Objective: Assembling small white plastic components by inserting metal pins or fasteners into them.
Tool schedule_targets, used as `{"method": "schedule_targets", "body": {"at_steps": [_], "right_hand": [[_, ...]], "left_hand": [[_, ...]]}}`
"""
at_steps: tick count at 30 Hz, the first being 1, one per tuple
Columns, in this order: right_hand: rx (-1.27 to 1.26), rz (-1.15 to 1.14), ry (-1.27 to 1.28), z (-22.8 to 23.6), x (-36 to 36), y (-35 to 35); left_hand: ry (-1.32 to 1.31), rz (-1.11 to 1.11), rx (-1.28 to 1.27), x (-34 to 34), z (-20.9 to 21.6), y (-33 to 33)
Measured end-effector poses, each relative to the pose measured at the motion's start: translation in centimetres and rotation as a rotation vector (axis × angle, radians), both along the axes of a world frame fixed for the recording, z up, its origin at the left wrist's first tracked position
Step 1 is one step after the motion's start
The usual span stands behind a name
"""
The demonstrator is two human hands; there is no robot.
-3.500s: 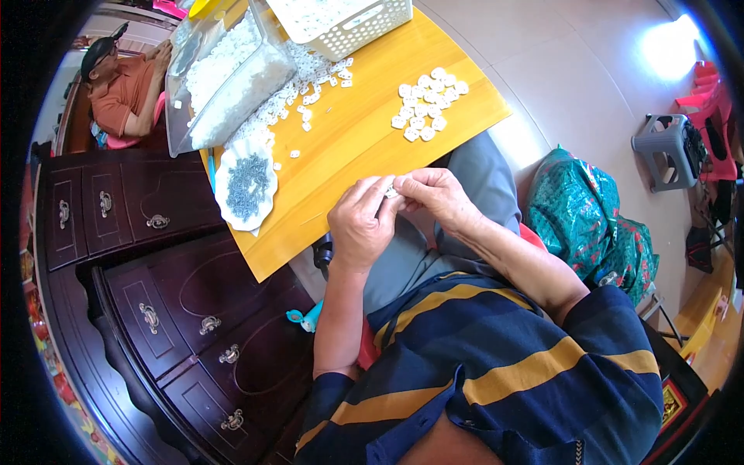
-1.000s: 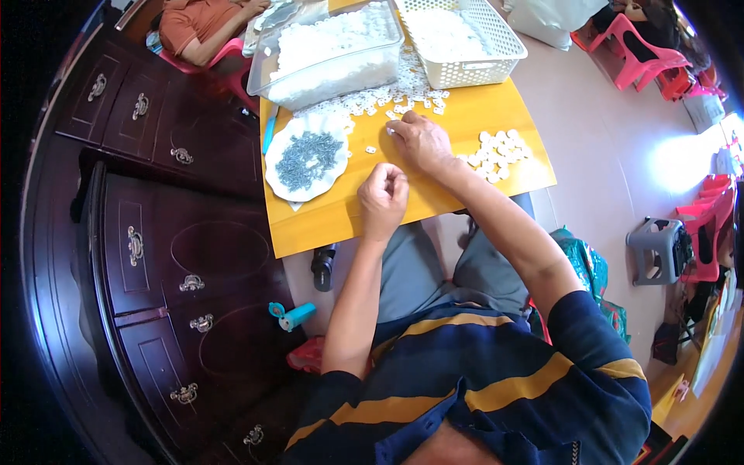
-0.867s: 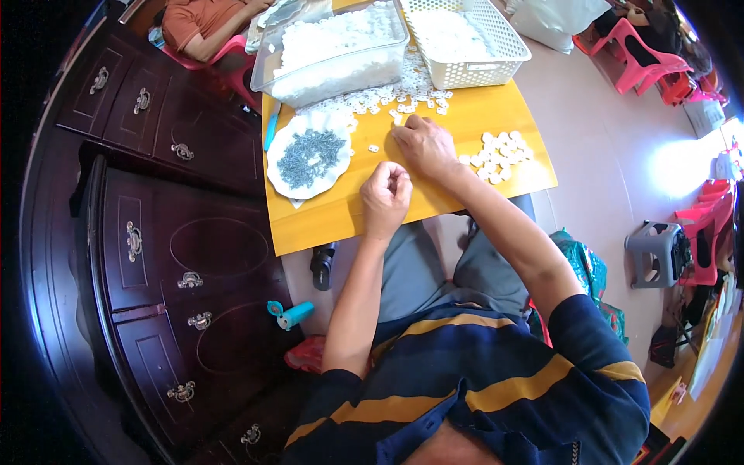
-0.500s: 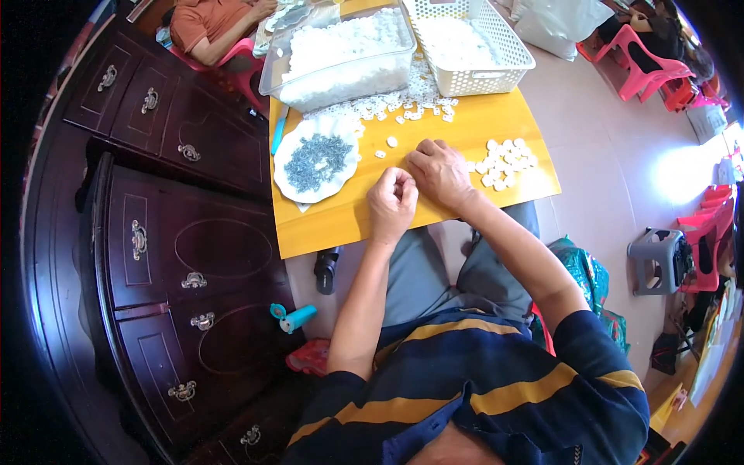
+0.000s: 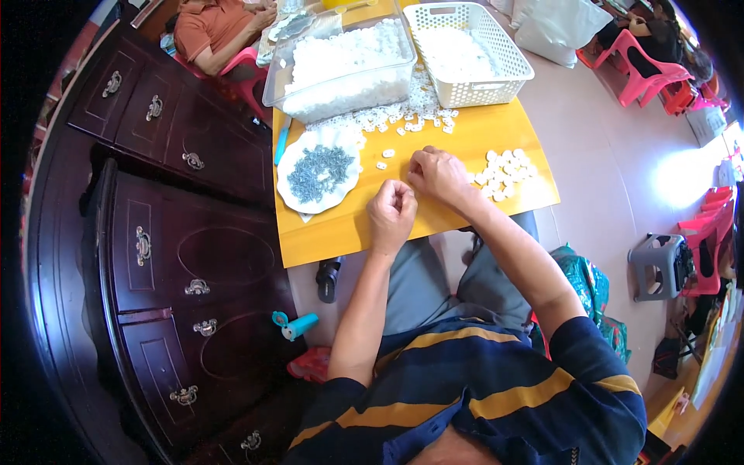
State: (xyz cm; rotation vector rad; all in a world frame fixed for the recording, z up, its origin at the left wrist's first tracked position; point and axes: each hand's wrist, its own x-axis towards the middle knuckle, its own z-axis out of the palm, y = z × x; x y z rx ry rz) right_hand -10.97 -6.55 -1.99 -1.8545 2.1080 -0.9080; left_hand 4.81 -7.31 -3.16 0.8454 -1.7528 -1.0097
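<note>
Over the near part of the yellow table, my left hand [image 5: 392, 215] is closed in a loose fist, thumb against the curled fingers. My right hand [image 5: 439, 177] is just beyond and to its right, palm down, its fingers bent together at the tabletop. Whatever either hand holds is hidden or too small to make out. Two small white plastic pieces [image 5: 382, 165] lie ahead of my hands. On the left, a white scalloped plate [image 5: 291, 200] bears a heap of small dark metal pieces [image 5: 319, 172]. Round white pieces [image 5: 505, 172] are gathered right of my right hand.
A clear plastic bin [image 5: 341, 101] and a cream perforated basket [image 5: 487, 91], both filled with white pieces, stand at the far side. More white pieces [image 5: 415, 120] are scattered before them. A turquoise stick-like tool [image 5: 282, 141] lies left, near a dark wooden cabinet [image 5: 209, 240]. Another person [image 5: 213, 35] sits far left.
The whole view has shifted slightly, so the table appears lower. My hands have drawn a little apart, the left one closer to me. Both stay closed.
</note>
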Motion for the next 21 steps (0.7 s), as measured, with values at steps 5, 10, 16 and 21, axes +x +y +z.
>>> {"method": "schedule_targets", "body": {"at_steps": [5,10,16,21], "right_hand": [[-0.076,0.028,-0.005,-0.9,0.0,0.2],[-0.221,0.032,-0.1,-0.9,0.8,1.4],[-0.264,-0.001,-0.439,-0.3,1.0,3.4],[-0.087,-0.026,-1.001,-1.5,0.9,4.2]], "left_hand": [[-0.033,-0.007,0.016,0.1,0.1,0.0],[-0.037,0.006,0.027,0.0,0.4,0.3],[-0.005,-0.005,0.077,-0.1,-0.1,0.3],[-0.024,-0.001,0.062,-0.2,0.0,0.3]]}}
